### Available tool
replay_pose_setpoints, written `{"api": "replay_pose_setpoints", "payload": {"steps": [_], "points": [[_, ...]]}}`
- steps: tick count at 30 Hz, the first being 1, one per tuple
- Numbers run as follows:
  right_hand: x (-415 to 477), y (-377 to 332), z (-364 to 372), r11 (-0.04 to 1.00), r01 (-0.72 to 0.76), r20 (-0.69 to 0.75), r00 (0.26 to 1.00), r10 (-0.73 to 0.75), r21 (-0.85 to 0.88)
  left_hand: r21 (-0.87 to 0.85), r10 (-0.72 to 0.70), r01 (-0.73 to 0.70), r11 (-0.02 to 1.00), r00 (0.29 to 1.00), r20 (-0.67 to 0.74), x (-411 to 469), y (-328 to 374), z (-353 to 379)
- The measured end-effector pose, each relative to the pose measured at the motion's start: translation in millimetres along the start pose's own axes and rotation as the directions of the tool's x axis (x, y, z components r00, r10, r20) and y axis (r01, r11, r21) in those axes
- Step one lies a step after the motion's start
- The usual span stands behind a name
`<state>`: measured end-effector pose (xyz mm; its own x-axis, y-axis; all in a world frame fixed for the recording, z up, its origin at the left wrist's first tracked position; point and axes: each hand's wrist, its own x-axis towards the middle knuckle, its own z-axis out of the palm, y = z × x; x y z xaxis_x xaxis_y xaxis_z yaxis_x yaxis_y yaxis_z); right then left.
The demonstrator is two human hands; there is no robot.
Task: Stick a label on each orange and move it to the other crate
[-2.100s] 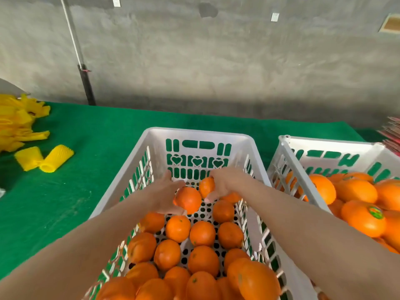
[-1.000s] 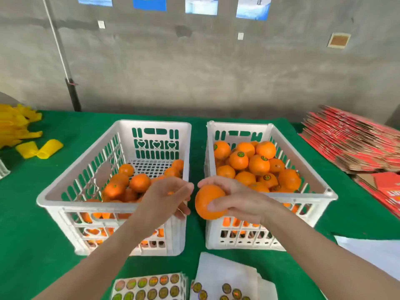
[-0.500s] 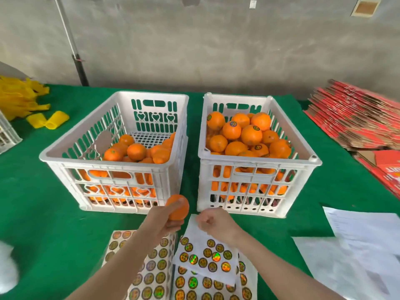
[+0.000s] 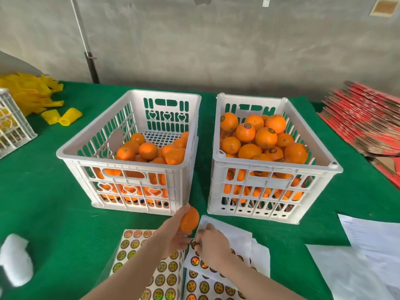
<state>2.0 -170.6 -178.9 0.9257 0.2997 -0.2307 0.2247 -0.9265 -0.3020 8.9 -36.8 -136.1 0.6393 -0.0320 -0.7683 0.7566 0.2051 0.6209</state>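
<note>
— Which step is in hand?

— The labelling, I judge. The left hand [image 4: 173,233] grips one small round orange [image 4: 190,219] just in front of the white plastic crate with heart cut-outs [image 4: 121,164], off the front corner nearest the second crate. It holds the fruit above the green felt-covered bench [image 4: 54,213].

— And the other hand?

— The right hand [image 4: 214,243] sits just beside the orange, a little further forward of the heart crate. Its fingers [image 4: 200,233] are curled and pinch a round holographic label [image 4: 194,244] at the top edge of a white sheet of round labels [image 4: 205,284]. (Whether the label is peeled free or only lifted at its rim, I cannot tell.)

— Where does the fruit go afterwards?

— Into the white slotted plastic crate [image 4: 275,167] just beside the heart crate, with a narrow gap between them. It is heaped with labelled oranges [image 4: 266,137]. The heart crate holds a shallower layer of plain oranges [image 4: 148,150].

— So the next move?

— Probably to finish the peel, carry the label the short way to bare skin on the orange, and press it flat with a fingertip while the left hand steadies the fruit. A thin sticker likely curls and clings, so it wants a light pinch by the edge. Then comes a lift over the fuller crate's near wall and a gentle set-down, since that heap sits near the rim and could roll.
</note>
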Motion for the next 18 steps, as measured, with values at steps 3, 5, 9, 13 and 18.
{"api": "replay_pose_setpoints", "payload": {"steps": [3,5,9,13,18], "points": [[-1.0,2.7,3.7,1.0,0.013,-0.001,1.0,-0.013,0.008,0.022,-0.026,0.025,0.999,0.997,0.071,1.7,0.8,-2.3],[-3.7,8.3,4.7,0.995,0.025,-0.024,0.999,-0.023,0.093,0.044,-0.025,0.02,0.999,0.993,0.113,3.0,0.9,-4.4],[-12.3,21.6,6.4,0.942,0.081,-0.162,0.986,-0.029,0.327,0.125,0.04,-0.057,0.99,0.989,0.141,6.5,1.1,-2.4],[-12.5,23.3,6.6,0.896,0.131,-0.236,0.971,-0.03,0.425,0.184,0.115,-0.135,0.974,0.987,0.113,5.7,0.2,2.3],[-11.9,22.1,10.4,0.883,0.142,-0.316,0.949,0.007,0.447,0.01,0.047,-0.05,0.999,0.981,0.19,9.8,-3.7,2.8]]}}
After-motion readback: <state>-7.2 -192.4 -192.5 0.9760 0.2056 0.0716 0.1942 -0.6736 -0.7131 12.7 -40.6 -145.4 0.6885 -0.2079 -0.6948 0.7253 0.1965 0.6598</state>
